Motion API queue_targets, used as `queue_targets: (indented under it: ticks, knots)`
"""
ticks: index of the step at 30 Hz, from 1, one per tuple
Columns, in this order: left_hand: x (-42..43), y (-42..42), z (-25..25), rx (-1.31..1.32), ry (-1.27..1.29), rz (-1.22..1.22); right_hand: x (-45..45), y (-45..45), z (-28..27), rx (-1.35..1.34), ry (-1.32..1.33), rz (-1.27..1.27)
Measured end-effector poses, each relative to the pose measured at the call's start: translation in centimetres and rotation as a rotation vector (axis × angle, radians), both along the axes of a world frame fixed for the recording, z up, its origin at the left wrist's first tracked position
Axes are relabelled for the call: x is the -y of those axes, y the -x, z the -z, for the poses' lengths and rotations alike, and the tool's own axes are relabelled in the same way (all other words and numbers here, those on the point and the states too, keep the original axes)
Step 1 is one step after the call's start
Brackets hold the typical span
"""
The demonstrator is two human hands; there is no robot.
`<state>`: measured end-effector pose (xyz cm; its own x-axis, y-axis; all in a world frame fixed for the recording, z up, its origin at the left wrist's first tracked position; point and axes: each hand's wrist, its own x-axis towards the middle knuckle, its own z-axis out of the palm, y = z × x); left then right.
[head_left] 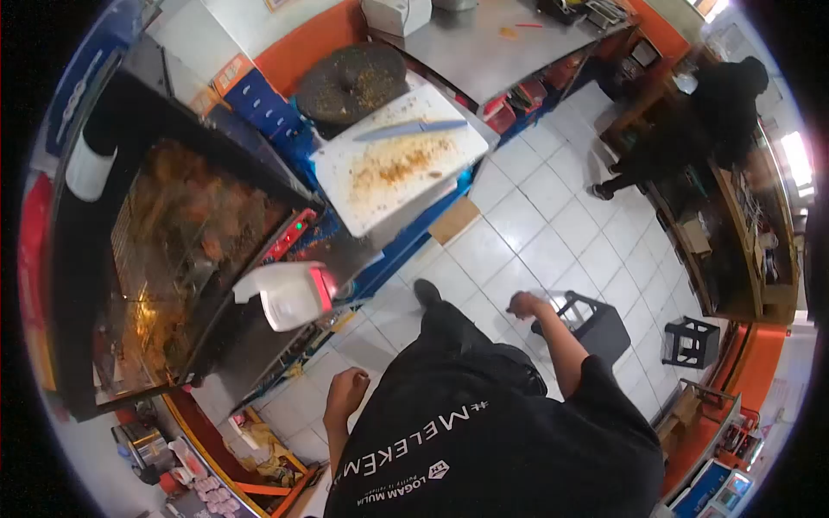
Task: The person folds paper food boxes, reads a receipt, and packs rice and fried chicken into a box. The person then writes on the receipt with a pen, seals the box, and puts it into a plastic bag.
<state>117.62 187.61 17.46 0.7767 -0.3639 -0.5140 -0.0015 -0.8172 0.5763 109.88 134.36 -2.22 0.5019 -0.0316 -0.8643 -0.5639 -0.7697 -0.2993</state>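
Observation:
My left hand hangs beside my black shirt, its fingers curled in and nothing visible in them. The closest thing to it is a white and red plastic scoop-like container on the counter edge, which it does not touch. My right hand is held out over the tiled floor, closed; whether anything is in it is hidden. Beside that forearm stands a black plastic stool. Ahead, a long knife lies across a white cutting board smeared with brown crumbs.
A glass display case with browned food stands at left. Behind the cutting board is a round dark chopping block. A steel table runs along the back. Another person in dark clothes stands at wooden shelving on the right, near a second stool.

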Motion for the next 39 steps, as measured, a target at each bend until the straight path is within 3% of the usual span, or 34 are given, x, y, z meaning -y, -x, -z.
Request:
queue_targets:
  ticks: [1,4,6,9,11,12,14,15,18,24,27,30,33,36,37,39]
  knots:
    - [-1.9,2.7,0.0,-0.027,-0.022,-0.027,-1.4,0.0,-3.8,0.002,-0.063,0.048]
    - [-6.4,12.4,-5.6,-0.231,0.009,-0.075,-6.3,0.5,-16.3,0.433,-0.099,-0.052]
    - [-8.1,18.1,-8.1,-0.504,0.046,-0.098,-10.8,1.5,-26.5,0.408,-0.378,-0.063]
    - [-10.7,26.2,-8.7,-0.764,0.2,-0.129,-16.2,7.1,-31.9,0.351,-0.45,-0.43]
    - [-10.9,30.5,-7.9,-0.789,0.363,-0.149,-18.5,11.7,-32.0,0.195,-0.327,-0.552]
    - [-10.5,32.0,-8.0,-0.671,0.338,-0.087,-19.4,13.7,-32.1,0.127,-0.26,-0.617]
    - [-10.0,33.0,-10.0,-0.621,0.246,-0.094,-19.9,17.6,-31.1,0.087,-0.232,-0.574]
    - [-10.7,35.0,-8.9,-0.585,0.349,-0.172,-20.0,19.3,-30.7,0.071,-0.217,-0.551]
    - [-9.8,35.2,-9.9,-0.495,0.137,-0.057,-20.7,23.0,-31.4,0.103,-0.074,-0.578]
    - [-8.0,35.4,-8.6,-0.233,0.166,-0.044,-20.5,28.3,-33.1,0.142,-0.017,-0.682]
    - [-8.5,35.2,-8.7,-0.358,0.113,-0.026,-20.1,25.7,-32.1,0.096,-0.115,-0.787]
    - [-9.6,36.9,-8.1,-0.535,0.107,-0.094,-21.2,22.9,-31.8,0.088,-0.182,-0.687]
    - [-9.0,35.6,-7.8,-0.502,0.066,0.047,-21.2,21.6,-30.2,0.004,-0.183,-0.698]
    - [-8.0,33.1,-5.9,-0.672,0.071,0.147,-19.8,20.4,-28.0,-0.182,-0.272,-0.719]
    - [-7.4,31.1,-4.7,-0.707,0.02,0.332,-19.5,19.4,-26.6,-0.24,-0.332,-0.713]
    - [-6.4,27.8,0.1,-1.094,0.332,0.144,-18.7,16.3,-22.9,-0.235,-0.608,-0.481]
